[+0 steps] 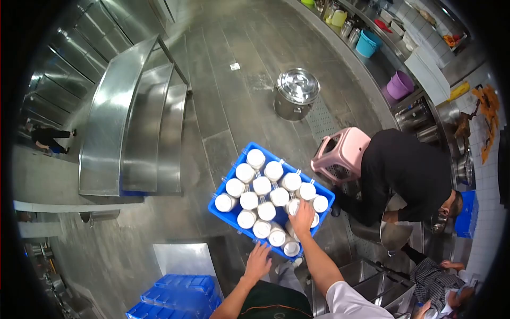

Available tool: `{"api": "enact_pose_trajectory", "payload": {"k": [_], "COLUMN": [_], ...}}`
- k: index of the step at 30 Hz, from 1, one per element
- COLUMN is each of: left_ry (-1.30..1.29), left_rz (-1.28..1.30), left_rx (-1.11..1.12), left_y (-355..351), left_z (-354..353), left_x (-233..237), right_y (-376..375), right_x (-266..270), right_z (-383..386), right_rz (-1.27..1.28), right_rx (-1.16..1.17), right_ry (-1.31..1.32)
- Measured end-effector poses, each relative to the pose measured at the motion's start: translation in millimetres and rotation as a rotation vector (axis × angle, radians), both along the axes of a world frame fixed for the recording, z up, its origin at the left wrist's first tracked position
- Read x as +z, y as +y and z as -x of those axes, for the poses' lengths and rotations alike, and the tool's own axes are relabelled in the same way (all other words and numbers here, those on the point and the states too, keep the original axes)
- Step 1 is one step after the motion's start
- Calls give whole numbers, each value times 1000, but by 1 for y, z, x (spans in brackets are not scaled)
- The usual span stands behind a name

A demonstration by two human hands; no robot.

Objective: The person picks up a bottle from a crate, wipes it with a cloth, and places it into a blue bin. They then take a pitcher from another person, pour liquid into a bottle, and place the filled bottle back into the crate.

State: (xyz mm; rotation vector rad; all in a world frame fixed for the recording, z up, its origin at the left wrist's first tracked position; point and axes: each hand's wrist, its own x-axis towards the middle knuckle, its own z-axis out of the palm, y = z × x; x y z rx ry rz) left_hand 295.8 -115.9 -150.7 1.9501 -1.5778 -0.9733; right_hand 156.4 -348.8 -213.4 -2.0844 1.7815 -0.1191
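A blue crate [237, 226] in front of me holds several white cups [262, 185], which show round flat white tops and, on some, small handles at the side. My right hand [302, 217] reaches into the crate's right part, its fingers closed on a white cup [293, 207] and covering part of it. At the crate's near edge is my left hand [258, 261], fingers spread, fingertips right at the rim. Between some of the cups the blue inside of the crate shows.
Stacked blue crates [175, 297] stand at lower left, a steel shelf unit [114, 122] beyond. A lidded steel pot [297, 90] is on the floor ahead. At right, a person in black [406, 175] bends over beside a pink stool [348, 151]. Another person [446, 287] is at lower right.
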Motion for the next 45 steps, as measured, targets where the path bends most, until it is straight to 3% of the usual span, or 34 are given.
{"api": "enact_pose_trajectory", "payload": {"k": [4, 8, 12, 16, 19, 21, 23, 25, 26, 27, 28, 29, 30, 31, 32, 33, 37, 38, 40, 41, 43, 45], "left_ry": [-20, -59, -110, -110, -67, -11, 29, 92, 79, 156, 229, 265, 346, 370, 377, 383, 382, 368, 347, 338, 322, 310], "left_rz": [44, 70, 211, 295, 392, 404, 368, 334, 231, 189, 233, 112, 149, 63, 30, 1, -53, -68, -79, -91, -94, -66], "left_rx": [-30, -82, -113, -147, -166, -167, -154, -211, -285, -348, -399, -490, -551, -635, -702, -766, -947, -982, -1045, -1086, -1136, -1138], "left_y": [11, 12, -2, -19, -19, -12, -5, 11, 20, 29, 36, 45, 54, 64, 71, 81, 105, 110, 120, 123, 134, 142], "left_z": [0, 6, 25, 69, 130, 185, 248, 320, 355, 390, 426, 455, 484, 506, 525, 542, 587, 592, 598, 598, 602, 599], "left_x": [-14, -25, -6, 32, 55, 80, 85, 86, 93, 102, 105, 119, 122, 145, 147, 146, 144, 139, 135, 135, 131, 121], "right_y": [9, 32, 102, 193, 268, 318, 365, 402, 416, 438, 449, 456, 471, 468, 478, 476, 485, 502, 532, 542, 557, 563], "right_x": [0, 47, 94, 129, 150, 123, 129, 127, 173, 172, 183, 193, 167, 204, 189, 218, 265, 254, 216, 211, 197, 189], "right_z": [-3, 16, 79, 188, 294, 386, 474, 563, 580, 613, 642, 663, 699, 695, 712, 703, 704, 716, 740, 744, 755, 764], "right_rz": [53, 32, 127, 137, 120, 280, 307, 387, 404, 396, 451, 419, 565, 412, 455, 587, 453, 467, 318, 322, -36, 21], "right_rx": [-17, 48, -20, -104, -330, -370, -457, -600, -619, -739, -745, -916, -853, -1090, -1084, -966, -1254, -1304, -1206, -1239, -1330, -1289], "right_ry": [13, -123, -368, -429, -388, -302, -141, -249, -119, -10, -15, -298, -338, -653, -563, -343, -357, -343, 64, 65, 69, -10]}}
